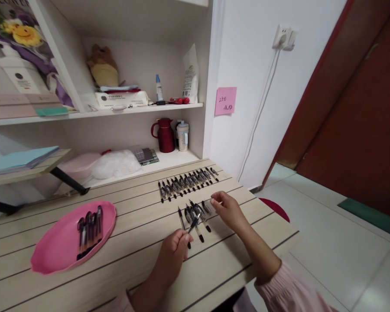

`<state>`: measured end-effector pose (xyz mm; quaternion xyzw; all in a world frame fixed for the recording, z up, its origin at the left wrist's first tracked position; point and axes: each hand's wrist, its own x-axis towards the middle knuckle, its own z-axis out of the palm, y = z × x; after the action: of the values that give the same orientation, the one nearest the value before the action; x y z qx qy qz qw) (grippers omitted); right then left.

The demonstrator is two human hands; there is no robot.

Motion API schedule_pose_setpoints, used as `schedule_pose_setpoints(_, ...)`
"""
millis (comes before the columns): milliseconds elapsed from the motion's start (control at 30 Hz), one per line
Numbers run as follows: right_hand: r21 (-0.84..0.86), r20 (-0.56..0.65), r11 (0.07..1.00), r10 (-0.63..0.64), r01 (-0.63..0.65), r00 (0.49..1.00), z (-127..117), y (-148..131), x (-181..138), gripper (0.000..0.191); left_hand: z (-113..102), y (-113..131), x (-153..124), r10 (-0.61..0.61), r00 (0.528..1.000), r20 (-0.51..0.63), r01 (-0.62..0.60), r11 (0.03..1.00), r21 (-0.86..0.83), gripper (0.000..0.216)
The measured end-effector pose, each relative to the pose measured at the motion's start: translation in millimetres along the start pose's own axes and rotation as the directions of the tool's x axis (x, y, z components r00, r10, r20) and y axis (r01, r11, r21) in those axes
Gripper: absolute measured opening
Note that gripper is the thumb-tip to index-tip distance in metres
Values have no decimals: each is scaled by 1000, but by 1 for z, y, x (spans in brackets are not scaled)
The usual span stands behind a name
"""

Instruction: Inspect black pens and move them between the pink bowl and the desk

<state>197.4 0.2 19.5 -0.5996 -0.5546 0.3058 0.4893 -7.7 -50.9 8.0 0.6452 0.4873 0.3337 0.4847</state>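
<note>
On the light wooden table [123, 255] my left hand [173, 251] is closed in a pinch on a black pen [192, 225], tip pointing up and to the right. My right hand [227, 209] rests on the table with its fingers curled, its fingertips touching a pen at the right end of the short near row of pens [195, 216]. Behind it lies a longer row of black pens [186, 181], laid side by side. A pink oval tray [55, 251] at the left holds several more black pens [89, 229].
White shelves behind the table carry a red jug [165, 134], a small white cup [183, 135], a plastic bag [116, 164], a pink bowl [79, 164] and boxes. A pink sticky note [225, 100] hangs on the wall. A red stool [274, 208] stands by the table's right edge.
</note>
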Motion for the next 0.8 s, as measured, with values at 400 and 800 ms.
schedule_pose_setpoints(400, -372, 3, 926, 62, -56, 998, 11, 14, 20, 11, -4, -5, 5, -15, 1000, -27, 15, 1000, -21, 28)
schedule_pose_setpoints(800, 639, 204, 749, 58, -178, 977, 17, -26, -13, 38, -4, -4, 5, -36, 999, -29, 34, 998, -46, 29)
